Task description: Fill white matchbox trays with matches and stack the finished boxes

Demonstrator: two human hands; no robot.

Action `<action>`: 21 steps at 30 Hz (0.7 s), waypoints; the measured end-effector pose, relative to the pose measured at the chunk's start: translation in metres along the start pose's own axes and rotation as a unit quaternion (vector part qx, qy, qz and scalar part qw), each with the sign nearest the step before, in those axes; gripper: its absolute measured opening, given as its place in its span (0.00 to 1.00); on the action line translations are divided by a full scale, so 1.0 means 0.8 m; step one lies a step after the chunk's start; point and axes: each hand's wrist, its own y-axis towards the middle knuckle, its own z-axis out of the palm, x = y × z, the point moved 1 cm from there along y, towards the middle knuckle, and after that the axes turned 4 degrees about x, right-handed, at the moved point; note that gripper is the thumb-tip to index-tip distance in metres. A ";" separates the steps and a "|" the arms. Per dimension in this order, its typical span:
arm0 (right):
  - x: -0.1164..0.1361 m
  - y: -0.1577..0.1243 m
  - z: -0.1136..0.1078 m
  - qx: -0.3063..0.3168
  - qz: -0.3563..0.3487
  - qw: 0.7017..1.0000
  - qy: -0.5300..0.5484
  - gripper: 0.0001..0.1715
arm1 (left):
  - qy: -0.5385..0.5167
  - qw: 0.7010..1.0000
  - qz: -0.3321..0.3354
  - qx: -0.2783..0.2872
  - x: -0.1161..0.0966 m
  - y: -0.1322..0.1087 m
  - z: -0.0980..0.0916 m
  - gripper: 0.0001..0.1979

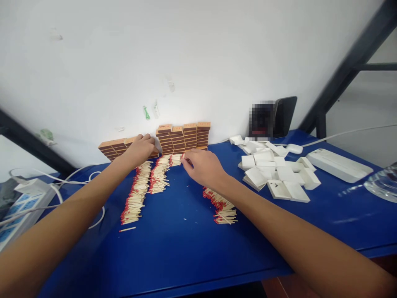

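Against the wall stand stacks of brown matchboxes (176,140), with a lower stack (113,147) to their left. My left hand (141,148) reaches into the gap between the stacks, fingers curled down; whatever they grip is hidden. My right hand (201,164) is closed in a pinch at the end of a short row of red-headed matches (175,159), in front of the stacks. Two longer rows of matches, a left one (136,194) and a middle one (158,176), run toward me. Another pile of matches (225,213) lies partly under my right forearm.
White matchbox trays (263,165) are heaped on the blue table (167,252) at the right. Near them are a white earbud case (294,148), a long white box (339,164) and a dark phone-like object (284,118). A power strip (27,203) with white cables sits at left.
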 end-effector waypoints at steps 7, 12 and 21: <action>-0.002 0.001 0.002 -0.009 -0.005 1.000 0.001 0.16 | 0.001 1.000 0.000 -0.009 0.015 -0.010 -0.012 0.18; -0.001 0.000 0.001 -0.001 0.001 1.000 0.002 0.16 | 0.011 1.000 0.006 -0.016 0.028 -0.026 -0.024 0.17; 0.002 0.000 -0.003 0.006 0.005 1.000 -0.002 0.17 | 0.057 0.989 -0.068 -0.116 0.029 -0.066 -0.018 0.26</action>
